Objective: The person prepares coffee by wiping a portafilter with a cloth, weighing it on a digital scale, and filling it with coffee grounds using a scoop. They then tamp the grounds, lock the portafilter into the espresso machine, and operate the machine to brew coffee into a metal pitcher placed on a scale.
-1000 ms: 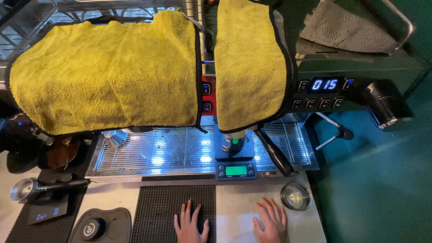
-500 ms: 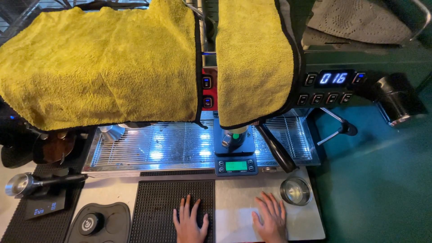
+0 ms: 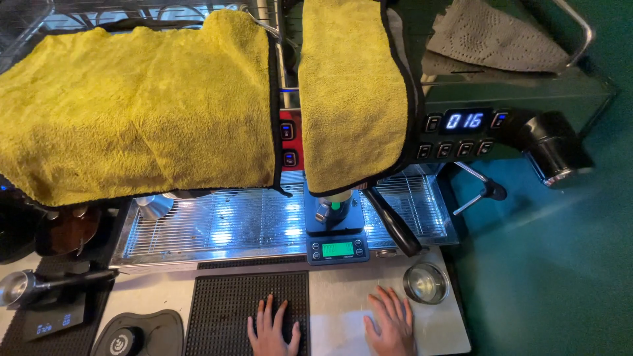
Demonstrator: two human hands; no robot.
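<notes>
Yellow towels are draped over the coffee machine (image 3: 514,99): a wide towel (image 3: 138,105) on the left and a narrower towel (image 3: 353,92) beside it, well beyond the fingers. At the near edge of the desk (image 3: 349,296) both hands are laid flat, palms down. The left hand (image 3: 271,329) is rested on the black ribbed mat (image 3: 224,310), its fingers (image 3: 267,313) spread and stretched forward, gripping nothing. The right hand (image 3: 390,324) is placed on the bare metal of the desk, its fingers (image 3: 389,304) likewise open and holding nothing. Just beyond the right fingers, slightly to the right, a small glass (image 3: 426,283) is stood upright on the desk, close to the hand but not touched by it. Straight ahead, between the two hands and farther away, a small scale (image 3: 337,249) with a lit green display is seen at the edge of the steel drip tray (image 3: 217,227). On the scale a cup (image 3: 335,209) is set under the narrow towel; its contents cannot be made out. A black handle (image 3: 394,224) is angled toward the desk just right of the scale. Above, a blue number display (image 3: 465,120) is lit on the machine's front. Far left of the left fingers, a metal-headed tool with a dark handle (image 3: 39,285) is laid over a second, darker scale (image 3: 53,320), and a round black pad (image 3: 135,336) is seen near the desk's front edge.
</notes>
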